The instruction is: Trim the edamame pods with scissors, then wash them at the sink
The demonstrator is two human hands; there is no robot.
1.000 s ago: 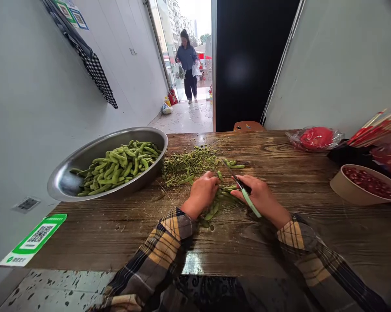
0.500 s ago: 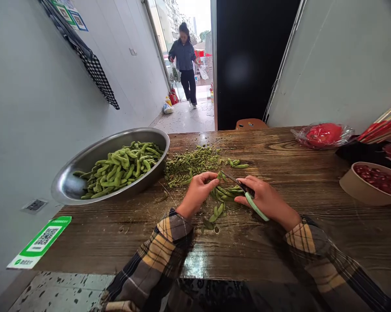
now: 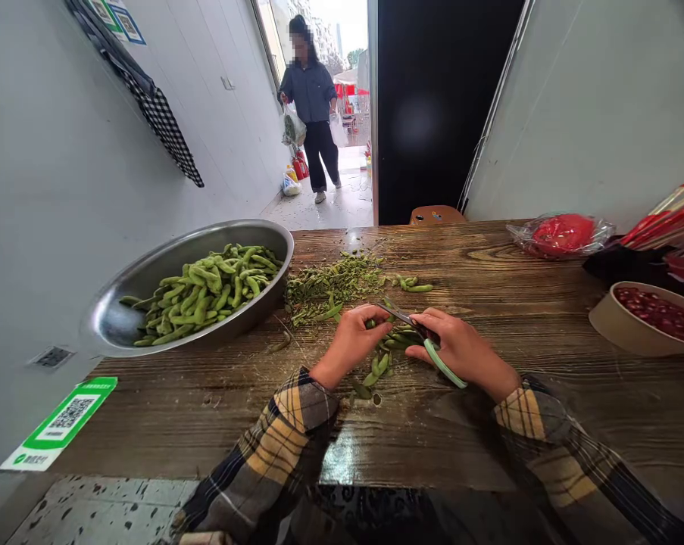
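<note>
Between the thumb and fingers of my left hand (image 3: 357, 338) is an edamame pod (image 3: 371, 323), mostly hidden by the fingers. My right hand (image 3: 460, 346) is closed around scissors with pale green handles (image 3: 445, 365); their blades point left, close to the pod at my left fingertips. Whether the blades touch the pod I cannot make out. Loose edamame pods (image 3: 379, 368) lie on the wooden table (image 3: 251, 424) under and between my hands. Just beyond them is a spread of small green trimmings (image 3: 342, 280). To the left, a wide metal bowl (image 3: 104, 322) holds a heap of edamame pods (image 3: 205, 291).
At right stand a paper bowl of dark red berries or beans (image 3: 660, 318) and a red bundle in clear plastic (image 3: 563, 235). A green QR-code card (image 3: 63, 424) sits at the table's left edge. Past the table, a person (image 3: 310, 98) carrying plastic bags is in the doorway.
The person in the doorway has come nearer with the bags. My left fingers have shifted slightly around the pod, and the scissors' blades have moved slightly left.
</note>
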